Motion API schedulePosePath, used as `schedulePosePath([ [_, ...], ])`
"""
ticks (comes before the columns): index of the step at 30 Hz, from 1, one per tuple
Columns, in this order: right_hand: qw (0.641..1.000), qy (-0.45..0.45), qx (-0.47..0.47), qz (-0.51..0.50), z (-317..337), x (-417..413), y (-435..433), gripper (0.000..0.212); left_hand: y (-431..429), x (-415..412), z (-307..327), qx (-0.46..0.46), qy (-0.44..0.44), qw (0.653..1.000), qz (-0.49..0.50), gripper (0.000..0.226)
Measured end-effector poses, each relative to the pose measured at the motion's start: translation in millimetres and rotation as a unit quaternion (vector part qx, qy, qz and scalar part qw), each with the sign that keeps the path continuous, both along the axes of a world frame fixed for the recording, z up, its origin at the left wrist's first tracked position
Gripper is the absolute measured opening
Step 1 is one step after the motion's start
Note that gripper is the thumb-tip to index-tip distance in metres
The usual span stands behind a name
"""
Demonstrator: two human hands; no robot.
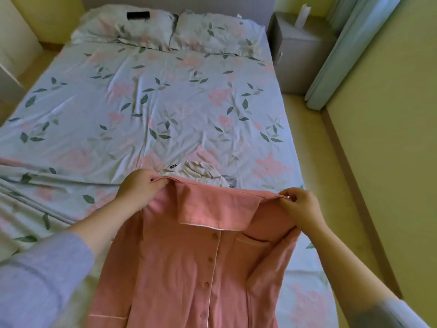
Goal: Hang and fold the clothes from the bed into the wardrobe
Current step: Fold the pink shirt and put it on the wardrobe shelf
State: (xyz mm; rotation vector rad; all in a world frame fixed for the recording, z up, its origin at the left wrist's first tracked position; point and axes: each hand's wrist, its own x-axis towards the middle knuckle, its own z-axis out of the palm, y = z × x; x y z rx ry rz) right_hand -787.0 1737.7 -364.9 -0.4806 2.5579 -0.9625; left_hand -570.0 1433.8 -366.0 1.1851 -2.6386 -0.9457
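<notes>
I'm at the bed (pixel 165 102), lifting the shirt (pixel 189 256) above its near edge, buttoned front towards me. Another garment (pixel 189 172) lies just behind. My left hand (pixel 139 188) and right hand (pixel 300 207) each pinch a shoulder. Next, I reckon: lay it flat to fold, or fetch a hanger.

We hold a pink shirt (pixel 201 252) up over the bed (pixel 165 102), our left hand (pixel 139 185) and right hand (pixel 300 207) each pinching a shoulder. Its collar folds toward us. A beige garment (pixel 191 172) lies crumpled just behind it, with two pillows (pixel 165 29) at the headboard.
</notes>
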Motion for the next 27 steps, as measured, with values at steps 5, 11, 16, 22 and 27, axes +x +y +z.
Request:
schedulePosePath([
  [5,0.998,0.027,0.033,-0.046,-42,-23,-31,0.009,-21,-38,-39,0.013,0.022,1.0,0.005,0.042],
  [11,0.994,-0.051,0.071,-0.072,-114,-24,-65,0.046,-33,-55,-110,0.05,0.023,0.998,0.029,0.03],
  [16,0.992,-0.09,0.084,-0.026,-163,23,-72,0.042,-27,-26,-160,0.114,-0.012,0.992,0.057,0.021],
  [22,0.987,-0.131,0.092,0.032,-192,66,-94,0.034,-24,35,-201,0.131,-0.06,0.983,0.11,0.013],
  [27,0.984,-0.134,0.08,0.088,-204,92,-134,0.028,-26,75,-223,0.166,-0.062,0.975,0.131,0.013],
])
